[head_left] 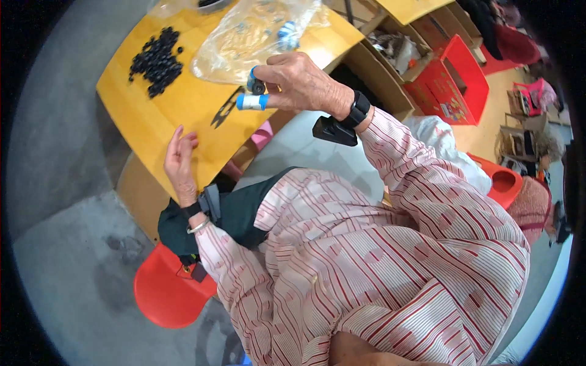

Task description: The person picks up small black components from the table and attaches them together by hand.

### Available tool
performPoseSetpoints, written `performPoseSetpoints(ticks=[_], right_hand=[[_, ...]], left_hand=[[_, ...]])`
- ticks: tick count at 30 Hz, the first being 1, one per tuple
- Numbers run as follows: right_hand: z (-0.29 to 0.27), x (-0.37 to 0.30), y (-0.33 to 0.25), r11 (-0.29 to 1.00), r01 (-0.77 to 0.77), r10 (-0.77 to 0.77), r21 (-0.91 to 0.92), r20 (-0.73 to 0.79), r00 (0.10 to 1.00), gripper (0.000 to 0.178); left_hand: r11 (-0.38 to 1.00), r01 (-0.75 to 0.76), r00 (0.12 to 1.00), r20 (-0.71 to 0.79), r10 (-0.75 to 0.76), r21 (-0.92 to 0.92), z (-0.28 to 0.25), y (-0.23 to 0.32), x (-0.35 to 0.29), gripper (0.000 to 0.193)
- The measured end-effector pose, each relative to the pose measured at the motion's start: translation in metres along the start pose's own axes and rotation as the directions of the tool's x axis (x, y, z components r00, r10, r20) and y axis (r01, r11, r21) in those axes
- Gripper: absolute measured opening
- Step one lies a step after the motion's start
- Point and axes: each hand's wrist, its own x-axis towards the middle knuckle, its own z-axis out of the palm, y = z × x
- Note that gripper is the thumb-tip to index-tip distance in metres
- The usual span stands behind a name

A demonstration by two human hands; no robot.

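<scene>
The right hand (299, 79) had its fingers pinched on a small, dark, round piece (259, 89) above the yellow surface (198, 100). The left hand (179, 161) had fingers slightly apart. A red box (432, 97) had print too blurry to read.

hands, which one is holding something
The right hand: it pinches a dark round part between thumb and finger. The left hand, by the yellow table, is open with nothing visible in it.
</scene>
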Motion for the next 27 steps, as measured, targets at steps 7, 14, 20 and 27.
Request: performPoseSetpoints(ticks=[7,14,20,27], right_hand=[[-0.066,-0.088,0.078,0.861,-0.412,0.432,-0.3,0.003,0.902,0.026],[-0.111,-0.184,0.146,0.581,-0.618,0.718,-0.529,-0.023,0.695,0.03],[-0.082,-0.227,0.17,0.496,-0.691,0.798,-0.526,-0.038,0.602,0.04],[-0.075,-0.225,0.164,0.548,-0.695,0.776,-0.465,-0.027,0.63,0.029]], left_hand=[[1.0,0.006,1.0,-0.019,-0.006,-0.004,-0.005,-0.002,-0.005,0.045],[0.999,0.035,0.999,-0.008,-0.035,0.024,0.001,-0.007,-0.004,0.046],[0.999,0.054,0.999,0.001,-0.054,0.005,-0.001,-0.008,-0.004,0.046],[1.0,0.028,0.998,-0.06,-0.028,-0.001,-0.012,-0.01,-0.006,0.041]])
